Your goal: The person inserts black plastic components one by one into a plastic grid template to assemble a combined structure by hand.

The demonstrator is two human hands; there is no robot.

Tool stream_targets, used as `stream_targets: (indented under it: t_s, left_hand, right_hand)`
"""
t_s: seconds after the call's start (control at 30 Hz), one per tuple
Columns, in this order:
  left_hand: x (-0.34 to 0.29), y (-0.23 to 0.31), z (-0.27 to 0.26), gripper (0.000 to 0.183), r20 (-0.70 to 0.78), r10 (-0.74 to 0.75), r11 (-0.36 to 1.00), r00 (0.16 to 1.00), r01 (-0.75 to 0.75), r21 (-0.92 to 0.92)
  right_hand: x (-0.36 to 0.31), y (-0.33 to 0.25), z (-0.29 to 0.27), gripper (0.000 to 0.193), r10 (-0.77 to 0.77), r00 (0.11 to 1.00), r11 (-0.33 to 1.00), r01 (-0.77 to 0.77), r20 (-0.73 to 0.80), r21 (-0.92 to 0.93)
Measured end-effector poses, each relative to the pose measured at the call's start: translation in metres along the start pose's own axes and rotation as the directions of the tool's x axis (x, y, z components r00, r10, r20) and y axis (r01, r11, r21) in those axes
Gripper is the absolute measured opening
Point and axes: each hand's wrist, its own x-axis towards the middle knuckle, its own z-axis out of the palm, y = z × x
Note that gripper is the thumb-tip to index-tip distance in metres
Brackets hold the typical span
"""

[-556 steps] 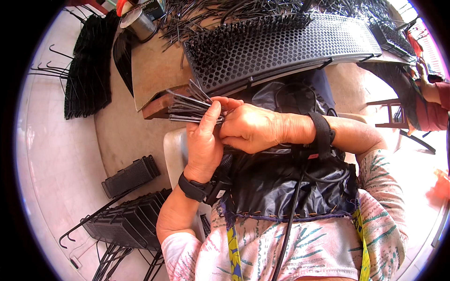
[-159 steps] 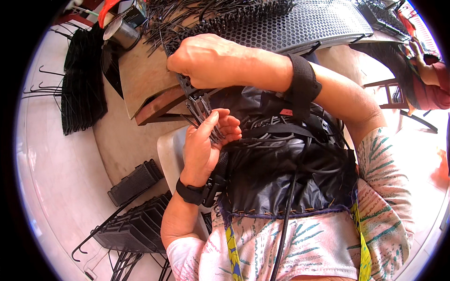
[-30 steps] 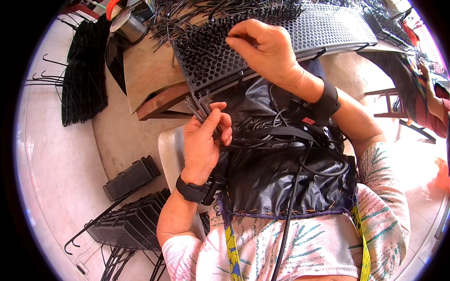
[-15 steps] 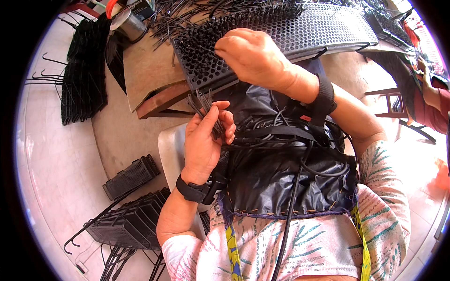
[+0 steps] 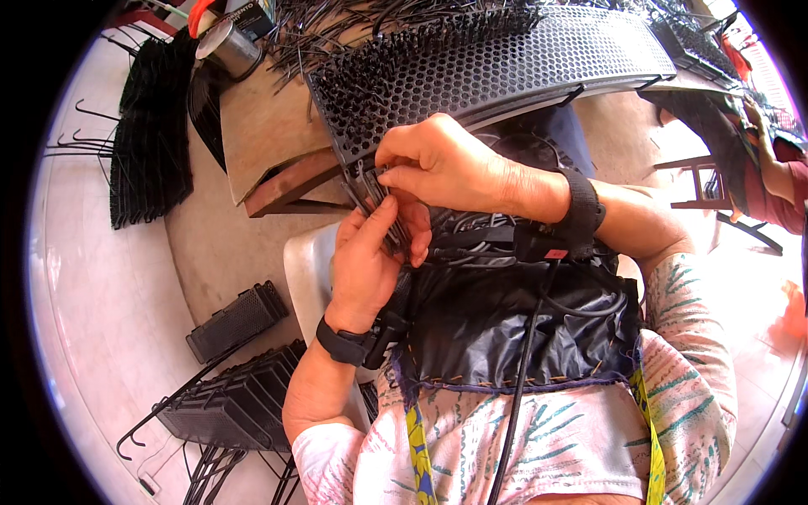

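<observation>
The right hand [image 5: 446, 168] has dropped from over the holed board [image 5: 539, 59] to the strips [image 5: 364, 189] below its near left corner, whether pinching one I cannot tell, while the left hand [image 5: 368, 261] clasps them, probably light and springy, best held near their ends

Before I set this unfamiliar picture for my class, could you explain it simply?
No robot here: a person works with bare hands, seen from a wide camera worn on the head, which bends straight edges. The left hand holds a bundle of thin dark strips; the right hand is at its upper end, but whether it grips a strip is hard to tell. On the table lies a long black perforated panel, partly covered in dark tufts, with loose strips beyond it and a metal can to its left.
</observation>
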Motion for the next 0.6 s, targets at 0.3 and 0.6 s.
stream_targets:
  t_s: [0.3,0.6]
  left_hand:
    - [0.001,-0.001,0.001,0.026,-0.093,-0.007,0.999,0.996,0.01,0.032]
    - [0.003,-0.002,0.0,0.026,-0.059,-0.031,0.999,0.998,0.03,-0.02]
  right_hand:
    - [0.019,0.001,-0.024,0.009,-0.17,0.855,0.934,-0.019,-0.489,-0.356]
    - [0.023,0.018,-0.018,0.018,-0.544,0.823,0.699,0.337,-0.164,-0.63]
